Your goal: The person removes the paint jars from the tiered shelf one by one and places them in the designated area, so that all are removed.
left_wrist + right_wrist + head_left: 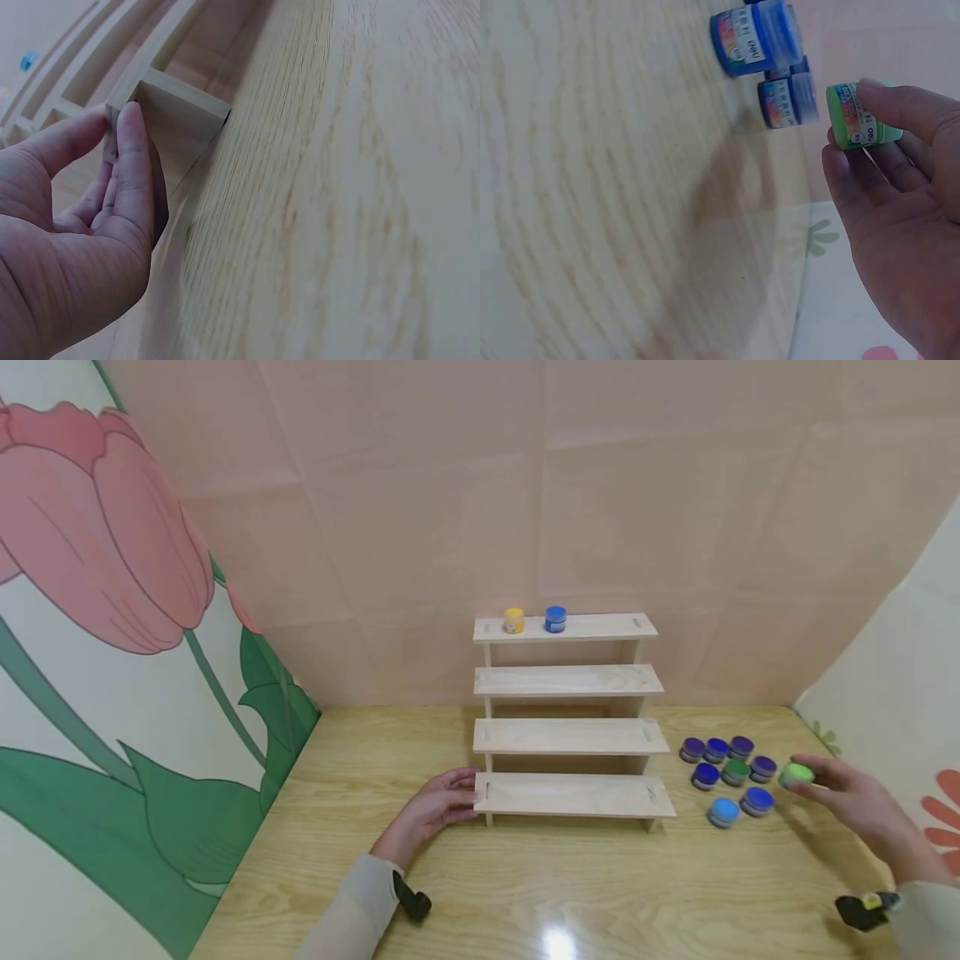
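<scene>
A light green paint jar (797,774) is held between thumb and fingers of my right hand (855,797); in the right wrist view its labelled side faces the camera, raised over the table. My left hand (438,797) pinches the left end of the lowest step of a four-tier wooden display rack (573,793), thumb on one face and fingers on the other in the left wrist view. On the top step stand a yellow paint jar (513,621) and a blue paint jar (555,619), side by side toward the left.
Several paint jars cluster on the table right of the rack: purple and dark blue ones, a dark green jar (735,772), a light blue jar (723,812) and a blue jar (757,802). A pink-beige backdrop (405,527) closes the rear; printed panels flank both sides.
</scene>
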